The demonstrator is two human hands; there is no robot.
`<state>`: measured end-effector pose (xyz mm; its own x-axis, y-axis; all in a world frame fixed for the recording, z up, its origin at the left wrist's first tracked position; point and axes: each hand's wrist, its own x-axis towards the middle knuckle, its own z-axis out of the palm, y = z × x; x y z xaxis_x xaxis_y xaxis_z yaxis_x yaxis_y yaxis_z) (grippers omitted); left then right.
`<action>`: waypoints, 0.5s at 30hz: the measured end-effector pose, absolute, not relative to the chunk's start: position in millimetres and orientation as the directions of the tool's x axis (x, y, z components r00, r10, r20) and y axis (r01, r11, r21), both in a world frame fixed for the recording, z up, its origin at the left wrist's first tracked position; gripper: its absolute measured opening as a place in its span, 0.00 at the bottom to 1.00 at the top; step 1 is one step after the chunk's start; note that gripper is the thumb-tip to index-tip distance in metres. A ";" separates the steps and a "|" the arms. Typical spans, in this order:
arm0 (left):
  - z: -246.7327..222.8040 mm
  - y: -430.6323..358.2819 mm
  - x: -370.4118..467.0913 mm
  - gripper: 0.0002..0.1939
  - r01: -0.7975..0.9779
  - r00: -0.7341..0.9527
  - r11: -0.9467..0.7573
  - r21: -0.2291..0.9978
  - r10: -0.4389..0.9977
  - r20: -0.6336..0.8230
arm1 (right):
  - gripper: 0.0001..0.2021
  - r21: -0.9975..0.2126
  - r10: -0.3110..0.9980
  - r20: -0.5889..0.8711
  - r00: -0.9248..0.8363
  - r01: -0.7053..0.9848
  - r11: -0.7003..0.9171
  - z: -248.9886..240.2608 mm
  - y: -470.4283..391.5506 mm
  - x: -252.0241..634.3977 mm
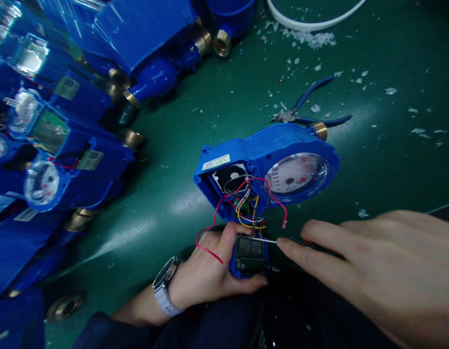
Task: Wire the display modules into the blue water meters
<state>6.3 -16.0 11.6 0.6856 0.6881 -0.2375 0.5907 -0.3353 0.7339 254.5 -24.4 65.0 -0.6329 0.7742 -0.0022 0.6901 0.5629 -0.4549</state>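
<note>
A blue water meter [261, 150] lies on the green table with its box part uncovered. Inside the box sits a black round part [232, 177], and red, black, white and yellow wires [249, 203] spill out of it. My left hand [213, 257], a watch on its wrist, grips a small blue-framed display module [250, 249] by its edges. In my right hand [370, 261] is a thin screwdriver [266, 240], its metal shaft lying across the module's upper edge. Most of its dark handle is hidden by the fingers. Two red wire ends hang loose.
Blue-handled pliers [293, 115] lie just beyond the meter. Several more blue meters [79, 155] with brass fittings crowd the left and the top left. White flakes [315, 39] are scattered at the upper right, near a white ring [312, 24]. A brass fitting [64, 308] sits at the lower left.
</note>
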 end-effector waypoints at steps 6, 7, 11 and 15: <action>12.0 -18.4 6.5 0.32 0.594 0.675 -0.323 0.737 0.698 -0.238 | 0.14 -0.393 0.672 -0.002 -0.740 0.619 0.680 62.7 -12.8 253.0; 12.2 -18.3 6.5 0.32 0.589 0.672 -0.313 0.745 0.702 -0.236 | 0.14 -0.386 0.688 -0.006 -0.726 0.636 0.668 61.1 -14.0 255.0; 13.3 -16.3 6.4 0.30 0.568 0.681 -0.262 0.780 0.682 -0.267 | 0.18 -0.460 0.651 0.039 -0.758 0.565 0.685 50.4 -14.2 266.9; 13.0 -14.0 6.2 0.29 0.571 0.682 -0.246 0.783 0.673 -0.285 | 0.19 -0.532 0.692 0.043 -0.721 0.569 0.627 39.5 -14.8 273.2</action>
